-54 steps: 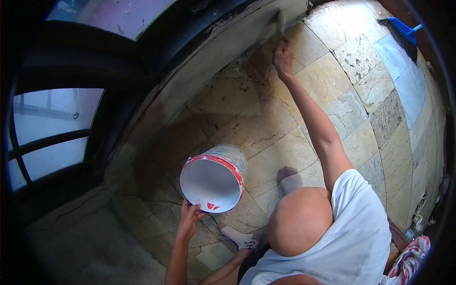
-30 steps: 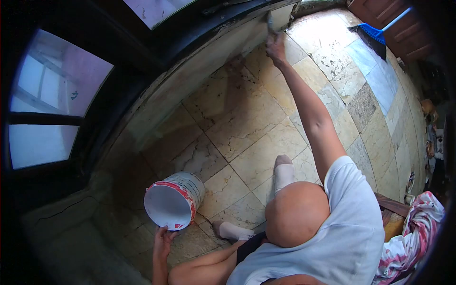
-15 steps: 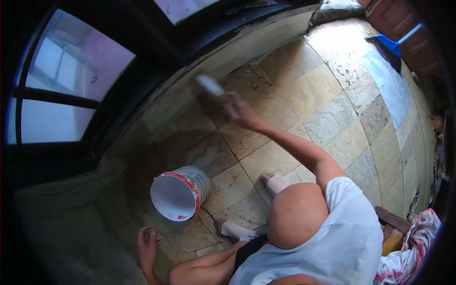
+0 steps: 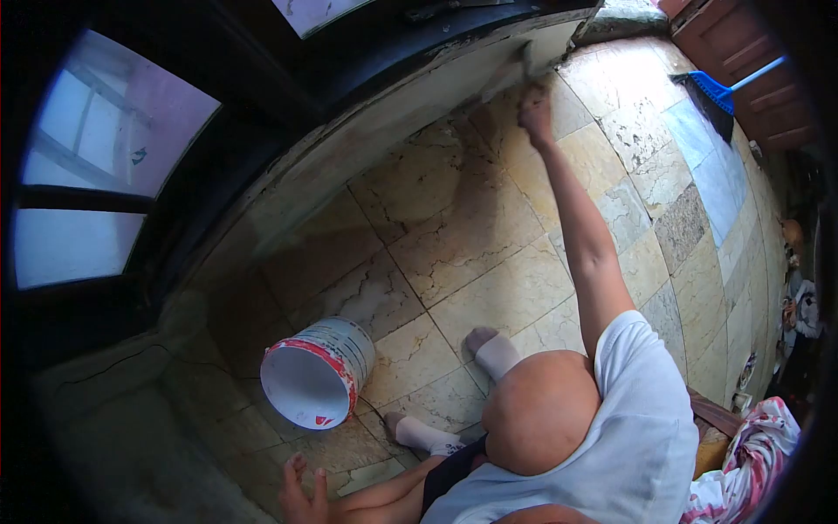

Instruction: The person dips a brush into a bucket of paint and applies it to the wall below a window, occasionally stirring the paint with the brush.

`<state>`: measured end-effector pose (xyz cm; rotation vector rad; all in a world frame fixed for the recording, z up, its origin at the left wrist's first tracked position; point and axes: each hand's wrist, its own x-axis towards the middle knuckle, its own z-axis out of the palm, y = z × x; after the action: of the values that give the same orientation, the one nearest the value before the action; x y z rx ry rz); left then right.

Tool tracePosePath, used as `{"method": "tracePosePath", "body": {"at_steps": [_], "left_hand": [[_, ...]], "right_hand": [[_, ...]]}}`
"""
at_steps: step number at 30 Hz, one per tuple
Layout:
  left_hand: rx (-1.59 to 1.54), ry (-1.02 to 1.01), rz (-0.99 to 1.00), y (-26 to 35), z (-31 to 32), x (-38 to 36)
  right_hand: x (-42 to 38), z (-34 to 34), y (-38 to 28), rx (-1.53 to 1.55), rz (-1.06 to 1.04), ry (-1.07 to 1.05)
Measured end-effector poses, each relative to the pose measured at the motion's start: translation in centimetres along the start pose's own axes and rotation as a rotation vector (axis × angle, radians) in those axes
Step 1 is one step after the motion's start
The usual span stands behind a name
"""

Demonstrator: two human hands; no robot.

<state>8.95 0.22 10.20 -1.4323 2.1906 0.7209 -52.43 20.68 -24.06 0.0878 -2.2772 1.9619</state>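
My right hand (image 4: 535,113) reaches far forward, fingers wrapped round a flat, brush-like tool (image 4: 527,58). The tool's end is against or very near the low pale wall (image 4: 463,83) under the dark frame; contact is hard to make out. Down at the lower left, my left hand (image 4: 303,493) holds nothing, its fingers apart. Beyond it on the floor is a white bucket (image 4: 345,349) with a red rim band, its mouth towards me and its visible inside white.
Stone tiles (image 4: 471,262) cover the floor. My socked feet (image 4: 497,349) rest near the bucket. A blue broom (image 4: 711,87) lies by a brown door (image 4: 751,70) at the far right. Glass panes (image 4: 113,122) stand at the left; a red-and-white cloth (image 4: 751,454) lies at the lower right.
My right hand has swung forward and to the right with the tool, along the low wall. My left hand has shifted slightly right and down. In view, the bucket appears a little lower.
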Motion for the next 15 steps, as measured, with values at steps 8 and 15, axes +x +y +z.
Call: {"method": "tracePosePath", "body": {"at_steps": [8,15], "left_hand": [[0.006,-0.066,0.131,0.1,0.7,0.7],[0.061,-0.065,0.09,-0.9,1.1,1.4]], "right_hand": [[-12.5,2.1,-3.9,-0.093,-0.022,-0.309],[1.8,-3.3,-4.0,0.082,0.075,0.109]]}}
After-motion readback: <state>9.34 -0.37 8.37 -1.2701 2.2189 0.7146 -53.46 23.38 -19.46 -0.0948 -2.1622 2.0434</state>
